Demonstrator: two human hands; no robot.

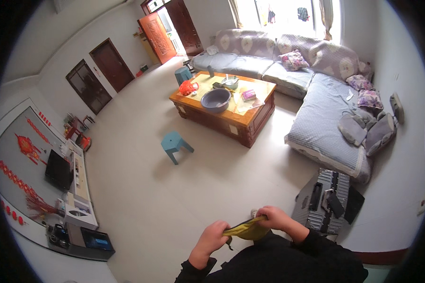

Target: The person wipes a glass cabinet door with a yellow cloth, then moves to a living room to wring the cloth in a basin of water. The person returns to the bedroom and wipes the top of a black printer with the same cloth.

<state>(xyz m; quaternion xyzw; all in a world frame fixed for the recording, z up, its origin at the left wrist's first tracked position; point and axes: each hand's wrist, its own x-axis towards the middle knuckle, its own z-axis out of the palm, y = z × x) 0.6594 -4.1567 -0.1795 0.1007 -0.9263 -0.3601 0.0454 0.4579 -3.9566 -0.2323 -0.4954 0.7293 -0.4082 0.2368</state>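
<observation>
A yellow-green cloth item (248,230) with a dark edge is stretched between my two hands at the bottom of the head view, in front of my dark clothing. My left hand (212,237) grips its left end, where a short dark strap or cord hangs down. At the other end, my right hand (274,218) pinches the cloth near its upper edge. The lower part of the cloth sags a little; what kind of item it is cannot be told.
A ribbed metal case (308,201) stands to the right, beside a sofa (301,106). Ahead are a blue plastic stool (173,142) and a wooden coffee table (212,122) bearing a grey basin (216,100). A television (58,171) and low cabinet (80,177) line the left wall.
</observation>
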